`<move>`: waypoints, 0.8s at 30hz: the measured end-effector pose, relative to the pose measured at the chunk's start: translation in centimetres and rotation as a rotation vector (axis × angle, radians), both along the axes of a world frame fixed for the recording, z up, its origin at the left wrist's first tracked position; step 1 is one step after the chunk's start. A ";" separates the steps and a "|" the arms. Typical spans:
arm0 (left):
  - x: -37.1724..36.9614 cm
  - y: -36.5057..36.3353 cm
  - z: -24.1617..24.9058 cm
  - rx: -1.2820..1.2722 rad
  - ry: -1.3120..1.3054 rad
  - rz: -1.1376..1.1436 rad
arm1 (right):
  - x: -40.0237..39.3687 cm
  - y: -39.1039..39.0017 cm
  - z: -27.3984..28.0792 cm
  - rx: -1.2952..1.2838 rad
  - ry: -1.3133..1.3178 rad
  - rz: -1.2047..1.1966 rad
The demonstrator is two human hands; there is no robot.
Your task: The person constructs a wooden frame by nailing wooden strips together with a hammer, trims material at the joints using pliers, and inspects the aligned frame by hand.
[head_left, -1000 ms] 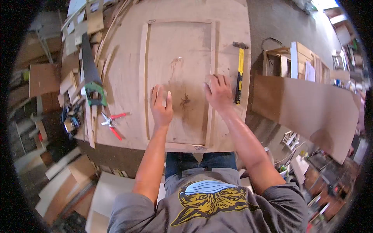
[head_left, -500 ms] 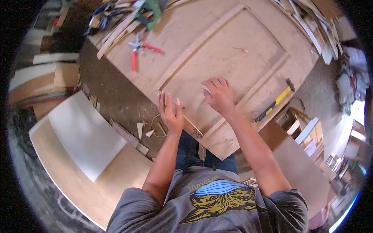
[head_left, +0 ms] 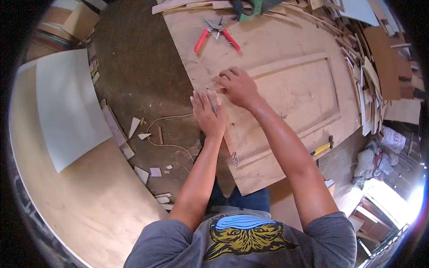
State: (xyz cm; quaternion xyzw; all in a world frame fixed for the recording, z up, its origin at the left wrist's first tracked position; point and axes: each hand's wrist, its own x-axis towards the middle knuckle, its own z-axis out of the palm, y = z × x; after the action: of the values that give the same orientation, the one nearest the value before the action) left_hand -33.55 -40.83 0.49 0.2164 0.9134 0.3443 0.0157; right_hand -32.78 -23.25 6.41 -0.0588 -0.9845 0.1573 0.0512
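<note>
Showing pale tan across the table [head_left: 263,38], with faint darker marks. Matching that tan closely on the wooden frame [head_left: 288,65]. Displaying bright red on the handles of the shears [head_left: 218,29], grey on their metal. Presenting green on the saw handle [head_left: 257,6]; yellow on the hammer [head_left: 321,148], dark at its head. Reading charcoal grey on the shirt [head_left: 319,245], carrying a print [head_left: 243,243] in yellow and black, topped by light blue with dark wavy stripes. Noting blue on the trousers [head_left: 250,199], dull grey-brown on the floor [head_left: 129,67], white on the sheet [head_left: 69,105], lilac on one scrap [head_left: 155,172].
</note>
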 end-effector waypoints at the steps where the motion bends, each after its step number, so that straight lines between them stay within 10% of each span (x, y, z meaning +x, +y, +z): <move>1: 0.1 0.2 -0.2 0.011 -0.004 0.007 | -0.2 0.3 -0.4 -0.002 -0.002 0.018; 24: 2.7 1.7 1.2 -0.150 0.049 0.199 | -1.5 2.2 -2.3 -0.051 0.085 0.248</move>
State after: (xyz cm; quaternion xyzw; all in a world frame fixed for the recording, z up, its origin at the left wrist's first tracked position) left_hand -30.88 -39.12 1.73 0.1312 0.9537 0.2694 -0.0249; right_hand -34.25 -21.03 4.10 0.0690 -0.9768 0.1899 0.0715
